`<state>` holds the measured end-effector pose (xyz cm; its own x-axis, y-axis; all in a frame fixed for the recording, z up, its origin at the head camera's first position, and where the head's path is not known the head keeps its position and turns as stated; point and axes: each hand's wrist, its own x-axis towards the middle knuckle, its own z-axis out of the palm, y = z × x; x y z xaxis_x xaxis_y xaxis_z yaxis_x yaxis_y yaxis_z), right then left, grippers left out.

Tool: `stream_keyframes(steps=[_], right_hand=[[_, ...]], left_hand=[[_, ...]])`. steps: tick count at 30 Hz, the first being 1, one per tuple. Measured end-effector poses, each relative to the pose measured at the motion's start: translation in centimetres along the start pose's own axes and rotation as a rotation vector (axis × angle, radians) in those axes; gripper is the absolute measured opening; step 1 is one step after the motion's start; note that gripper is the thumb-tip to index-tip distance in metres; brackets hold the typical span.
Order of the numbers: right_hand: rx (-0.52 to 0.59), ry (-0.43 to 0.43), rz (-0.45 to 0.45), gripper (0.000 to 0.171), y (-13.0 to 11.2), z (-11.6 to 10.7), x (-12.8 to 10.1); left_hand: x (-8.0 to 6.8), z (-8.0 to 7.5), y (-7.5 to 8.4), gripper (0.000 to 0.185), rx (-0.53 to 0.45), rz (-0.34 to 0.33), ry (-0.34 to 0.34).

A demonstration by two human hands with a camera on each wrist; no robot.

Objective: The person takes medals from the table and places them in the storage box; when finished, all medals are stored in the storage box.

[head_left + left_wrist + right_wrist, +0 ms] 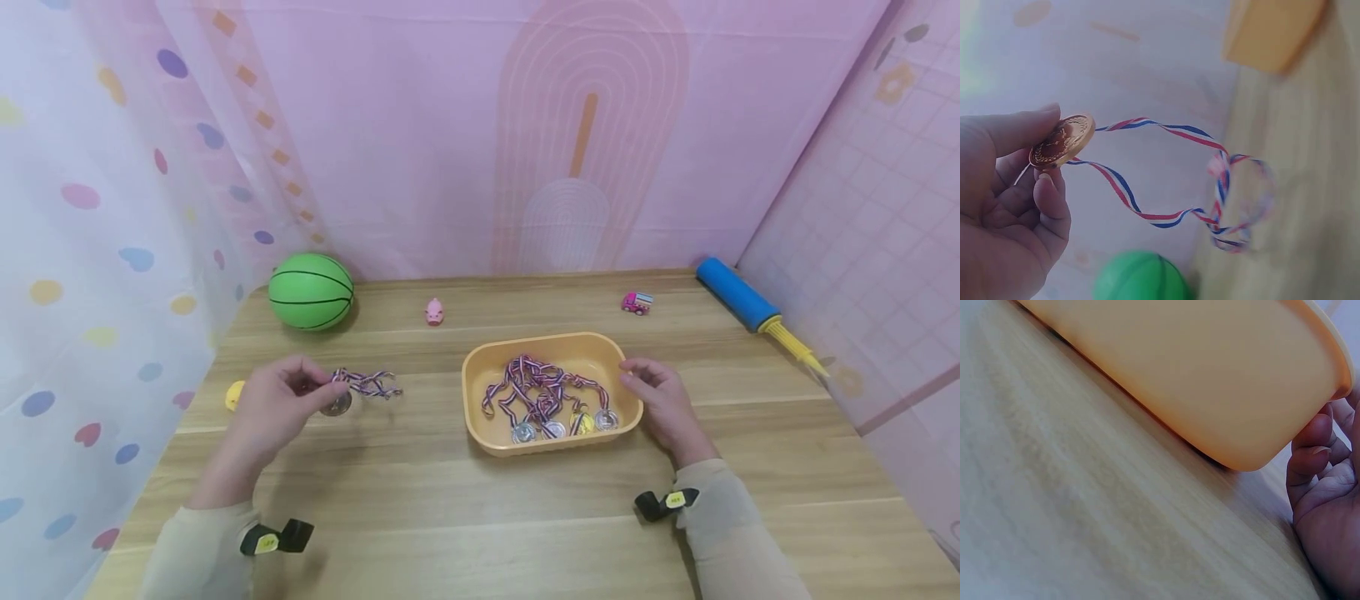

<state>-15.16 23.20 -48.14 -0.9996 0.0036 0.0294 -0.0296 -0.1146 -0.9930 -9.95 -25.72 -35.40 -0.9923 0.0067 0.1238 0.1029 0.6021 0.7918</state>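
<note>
Head view: the left hand [273,406] pinches a medal [337,404] just above the desk [420,508], left of the tray [487,367], its ribbon [369,384] trailing right. The right hand [663,402] rests against the tray's right side, likely steadying it; more medals [558,427] lie inside.

Left wrist view: thumb and fingers [1054,200] clamp the medal [1062,140] by its edges, so the ribbon [1179,181] hangs free.

Right wrist view: curled fingers [1313,447] touch the tray [1210,375] wall, gripping nothing.
</note>
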Motion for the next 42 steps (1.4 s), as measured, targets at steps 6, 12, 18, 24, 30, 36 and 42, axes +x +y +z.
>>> stream_keyframes(steps=[6,12,18,24,30,36,42], right_hand=[[-0.002,-0.004,-0.01,0.01,0.1,-0.1,0.0],[-0.016,0.002,-0.01,0.011,0.0,-0.2,-0.1],[-0.007,-0.002,-0.011,0.02,0.0,-0.2,-0.2],[-0.019,-0.004,-0.009,0.019,0.0,-0.2,-0.2],[-0.005,-0.014,-0.023,0.01,0.0,0.0,-0.1],[0.006,-0.027,-0.028,0.011,0.1,0.3,-0.1],[0.005,-0.03,-0.038,0.015,0.0,0.5,-0.2]], left_hand=[[1.1,-0.3,3.3,0.022,-0.092,0.095,0.001],[1.9,-0.1,6.5,0.021,-0.121,0.133,0.007],[2.2,0.7,9.9,0.022,-0.21,0.173,-0.035],[3.1,1.6,13.8,0.022,-0.275,0.245,-0.126],[4.6,3.5,17.0,0.02,-0.312,0.295,-0.182],[6.4,6.5,18.4,0.018,-0.409,0.322,-0.246],[8.1,10.0,19.2,0.018,-0.479,0.326,-0.248]])
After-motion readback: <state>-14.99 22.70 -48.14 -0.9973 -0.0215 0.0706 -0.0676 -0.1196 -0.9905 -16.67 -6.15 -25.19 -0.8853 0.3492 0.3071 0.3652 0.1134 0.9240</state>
